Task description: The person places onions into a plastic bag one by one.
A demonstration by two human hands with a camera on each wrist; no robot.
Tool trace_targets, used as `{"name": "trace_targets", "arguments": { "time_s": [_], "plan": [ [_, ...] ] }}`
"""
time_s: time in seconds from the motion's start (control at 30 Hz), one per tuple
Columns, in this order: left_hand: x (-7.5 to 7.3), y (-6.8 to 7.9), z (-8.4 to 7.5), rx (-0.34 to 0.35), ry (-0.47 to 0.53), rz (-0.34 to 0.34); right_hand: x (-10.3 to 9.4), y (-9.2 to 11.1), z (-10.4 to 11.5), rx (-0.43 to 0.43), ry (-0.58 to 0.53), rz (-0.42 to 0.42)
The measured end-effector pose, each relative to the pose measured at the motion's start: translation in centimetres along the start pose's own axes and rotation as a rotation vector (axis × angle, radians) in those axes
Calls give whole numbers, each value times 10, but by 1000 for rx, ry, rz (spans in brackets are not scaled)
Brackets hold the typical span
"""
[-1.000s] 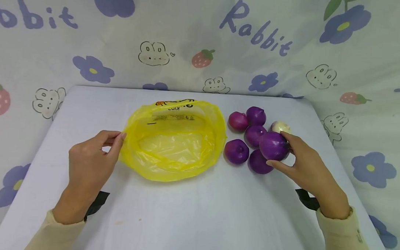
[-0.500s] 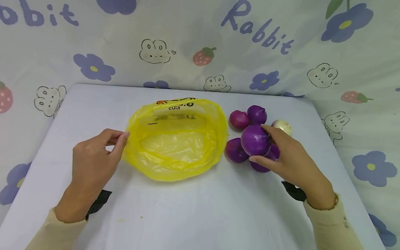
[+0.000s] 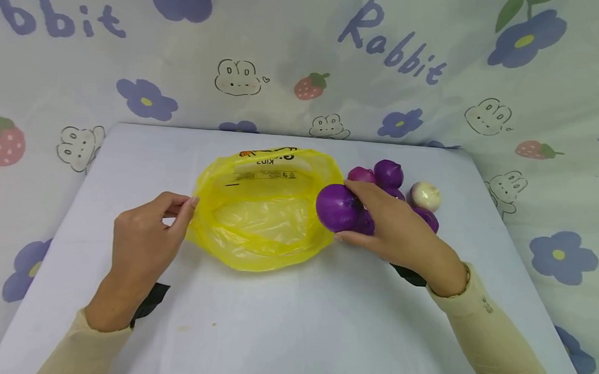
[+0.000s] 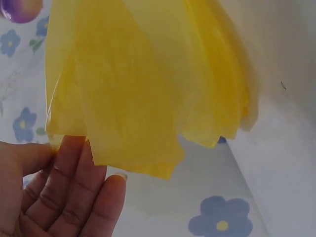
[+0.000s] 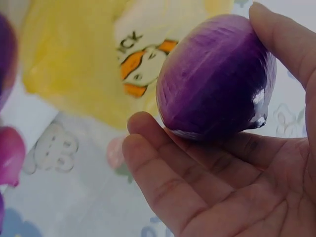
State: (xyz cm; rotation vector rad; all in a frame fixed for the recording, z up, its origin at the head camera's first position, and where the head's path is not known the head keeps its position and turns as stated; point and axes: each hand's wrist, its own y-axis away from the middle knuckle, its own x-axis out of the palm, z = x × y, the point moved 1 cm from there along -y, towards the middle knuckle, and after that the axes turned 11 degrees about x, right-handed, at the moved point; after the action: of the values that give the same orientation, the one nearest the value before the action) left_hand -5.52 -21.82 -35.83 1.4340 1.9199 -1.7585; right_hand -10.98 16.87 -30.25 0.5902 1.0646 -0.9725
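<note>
My left hand (image 3: 146, 242) pinches the left rim of a yellow plastic bag (image 3: 257, 262) between thumb and fingers. The bag's mouth faces up, held wide, and its inside shows no contents. In the left wrist view the pinched edge of the bag (image 4: 123, 98) hangs by the fingers. A purple onion (image 3: 337, 207) is gripped by my right hand (image 3: 394, 226), at the bag's right rim. From the right wrist the same onion (image 5: 217, 79) sits between thumb and fingers, with the printed side of the bag (image 5: 74, 59) behind it.
Right of the bag lie several more purple onions (image 3: 388, 173), partly hidden by my right hand. A pale white onion (image 3: 425, 196) lies to their right. Everything rests on a white table (image 3: 274, 329) before a patterned cloth backdrop (image 3: 284, 43).
My right hand has carried the purple onion leftward from above the other onions to the bag's right rim. The left hand keeps its pinch on the bag, shifting little.
</note>
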Motion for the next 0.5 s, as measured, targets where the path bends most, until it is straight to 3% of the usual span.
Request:
{"name": "trace_targets", "arguments": {
  "time_s": [0.3,0.5],
  "plan": [
    [0,-1,0,2,0,-1,3,-29,24,-97,50,81],
    [0,-1,-1,-3,-10,6,9,-49,37,-101,97,173]
  ]
}}
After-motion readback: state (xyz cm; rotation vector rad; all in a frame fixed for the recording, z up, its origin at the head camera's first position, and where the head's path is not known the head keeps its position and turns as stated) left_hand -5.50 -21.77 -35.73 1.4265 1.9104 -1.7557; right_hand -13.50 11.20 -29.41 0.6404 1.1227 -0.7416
